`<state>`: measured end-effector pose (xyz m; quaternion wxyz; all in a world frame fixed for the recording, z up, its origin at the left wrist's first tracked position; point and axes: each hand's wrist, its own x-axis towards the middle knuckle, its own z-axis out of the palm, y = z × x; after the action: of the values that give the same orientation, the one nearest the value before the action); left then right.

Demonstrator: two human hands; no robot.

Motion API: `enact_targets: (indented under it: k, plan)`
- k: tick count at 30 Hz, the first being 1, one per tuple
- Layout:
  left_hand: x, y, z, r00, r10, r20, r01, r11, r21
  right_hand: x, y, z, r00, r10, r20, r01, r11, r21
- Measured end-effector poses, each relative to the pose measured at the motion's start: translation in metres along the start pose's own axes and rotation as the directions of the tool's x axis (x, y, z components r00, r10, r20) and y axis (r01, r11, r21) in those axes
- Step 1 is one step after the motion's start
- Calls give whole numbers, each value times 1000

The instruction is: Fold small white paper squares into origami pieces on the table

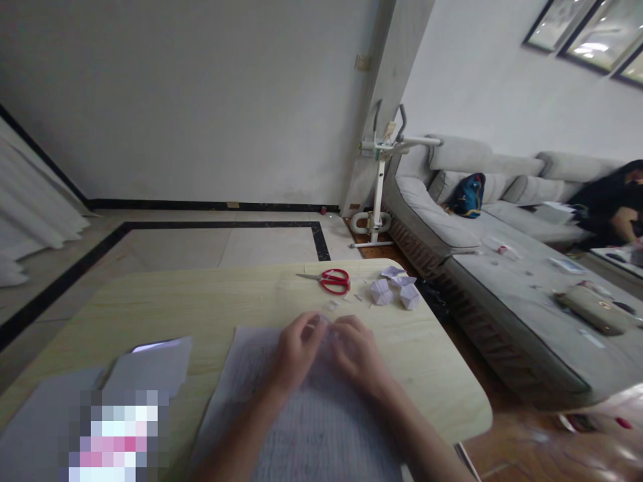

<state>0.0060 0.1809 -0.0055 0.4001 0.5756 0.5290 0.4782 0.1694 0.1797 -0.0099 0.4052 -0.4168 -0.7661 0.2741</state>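
My left hand (295, 353) and my right hand (358, 355) meet over a lined sheet of paper (311, 422) on a light wooden table (211, 301). Both hands have their fingers curled together at the fingertips, pinching a small pale piece of paper (324, 328) between them; it is blurred and hard to make out. Red-handled scissors (331, 280) lie just beyond the hands. Several small folded white paper shapes (396, 289) sit to the right of the scissors, with tiny paper scraps scattered near them.
Grey paper sheets (145, 368) lie at the table's left front. A grey sofa (502, 268) with a blue bag (467, 195) stands to the right; another person (613, 207) sits at its far end. A white exercise machine (379, 187) stands by the wall.
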Motion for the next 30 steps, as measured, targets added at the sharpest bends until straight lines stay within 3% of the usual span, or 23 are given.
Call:
enact_targets:
  k: [4,8,15,24,27,30]
  plan:
    - [1,-2,-1,1000,-8,-11,8,1000,11,0,-1,0,1000,6,8,-6,1000,1]
    - [3,-7,-1,997,-76,-8,75,995,-58,0,-2,-1,994,34,-101,-27,997,72]
    - [1,-7,3,996,-87,18,89,990,-110,1,2,6,995,58,-83,-55,998,44]
    - [3,-7,0,989,-83,119,105,976,-189,-2,9,10,966,247,-74,-240,967,87]
    - [3,-9,0,993,-61,99,75,987,-145,-1,11,1,964,232,-130,-232,973,10]
    - [4,-10,-3,998,-42,53,47,995,-92,-1,14,-28,977,151,-151,-165,982,-90]
